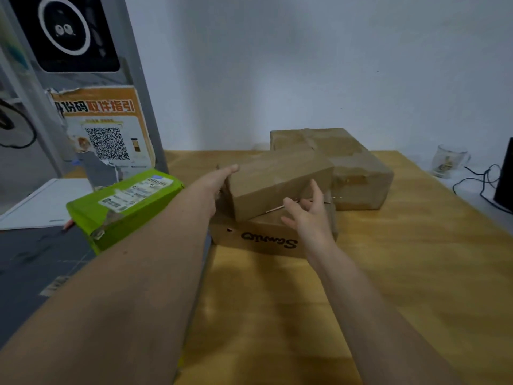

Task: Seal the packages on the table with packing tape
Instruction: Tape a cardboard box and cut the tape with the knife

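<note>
Three brown cardboard boxes sit together on the light wooden desk (pixel 388 273), and a fourth package, a bright green rectangular box (pixel 122 207) with white shipping labels, lies on the darker surface to the left of them. Taking the plain brown oblong box (pixel 277 184) in the middle as the landmark: it rests tilted on top of a flatter brown box printed with dark cursive lettering (pixel 266 240), and behind it and to its right stands the larger brown box with tape across its top (pixel 347 162), close against the wall. All four boxes are closed, so nothing of their contents shows. The left hand (pixel 213 187) lies against the left end of the landmark box with fingers stretched out straight, thumb along its upper edge, pressing rather than gripping. The right hand (pixel 308 215) is spread open at the near right corner of the same box, fingers extended and touching its front face, curled round nothing. Far to the right of the landmark box, beside the wall, stands one clear glass mug (pixel 449 162), with black cables (pixel 477 182) next to it. To the left, an orange poster with a QR code (pixel 108 129) is stuck on a grey panel.
</note>
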### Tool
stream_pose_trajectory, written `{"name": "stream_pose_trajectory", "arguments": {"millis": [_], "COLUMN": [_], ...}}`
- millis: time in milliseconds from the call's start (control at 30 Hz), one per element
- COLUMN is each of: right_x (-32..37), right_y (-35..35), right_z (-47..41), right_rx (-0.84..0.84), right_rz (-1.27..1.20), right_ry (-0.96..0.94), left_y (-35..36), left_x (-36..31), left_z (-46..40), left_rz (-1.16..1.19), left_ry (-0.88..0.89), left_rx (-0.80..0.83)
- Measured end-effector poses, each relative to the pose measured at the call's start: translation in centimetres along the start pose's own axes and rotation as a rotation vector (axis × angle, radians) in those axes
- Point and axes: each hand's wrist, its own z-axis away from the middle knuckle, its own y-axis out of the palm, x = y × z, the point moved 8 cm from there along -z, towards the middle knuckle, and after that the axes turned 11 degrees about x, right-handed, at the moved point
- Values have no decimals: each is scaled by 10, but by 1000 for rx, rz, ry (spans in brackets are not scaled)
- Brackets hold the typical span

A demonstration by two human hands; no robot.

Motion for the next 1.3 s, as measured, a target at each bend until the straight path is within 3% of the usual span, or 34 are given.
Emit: {"name": "stream_pose_trajectory", "arguments": {"millis": [200, 400, 533, 700, 867, 933, 1000, 1100, 1167, 1300], "right_x": [4, 4, 5, 7, -5, -14, -20, -24, -25, -21], "right_y": [12, 26, 33, 36, 41, 38, 30, 19, 18, 27], "right_z": [-4, 5, 29, 76, 122, 138, 153, 172, 181, 197], "right_rx": [115, 115, 157, 238, 178, 132, 119, 173, 216, 310], "right_rz": [-103, -372, -489, -559, -595, -612, -571, -460, -417, -377], "right_ry": [17, 73, 174, 154, 210, 225, 225, 222, 232, 203], "left_y": [9, 53, 76, 68, 69, 70, 71, 65, 59, 61], "left_x": [-3, -29, -5, 47, 79, 91, 107, 126, 136, 159], "left_z": [0, 49, 114, 152, 200, 215, 223, 233, 231, 232], "left_rz": [-54, -222, -365, -388, -430, -435, -405, -160, 11, 83], "left_ry": [148, 543, 806, 779, 933, 928, 875, 735, 569, 312], "left_rx": [-7, -64, -262, -362, -330, -255, -70, 201, 252, 383]}}
